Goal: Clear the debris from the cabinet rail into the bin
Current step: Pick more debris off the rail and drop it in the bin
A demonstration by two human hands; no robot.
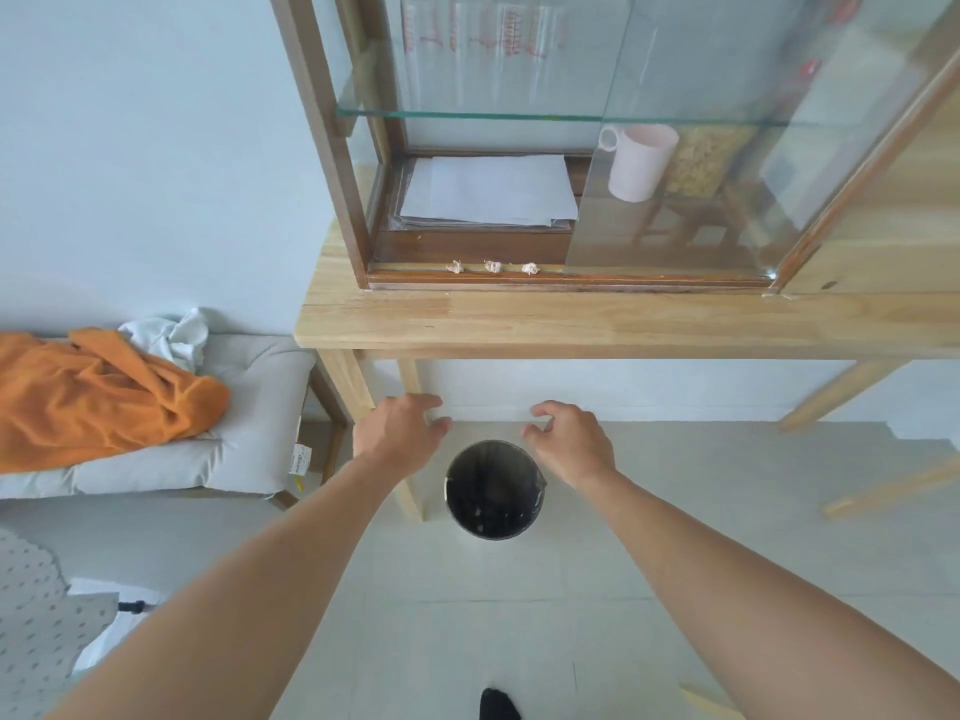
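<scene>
Both your hands, left hand [400, 428] and right hand [569, 439], hover empty with fingers loosely spread above the bin [493, 491]. On the worktop [571, 324] at 12 o'clock, three debris [492, 267] clumps sit in the cabinet rail [519, 277]. Careless pinching could crumble them into the groove.

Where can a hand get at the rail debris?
Bare tabletop fronts the cabinet rail; the open left half above the three debris clumps gives access. The glass door covers the right; papers sit behind.
</scene>
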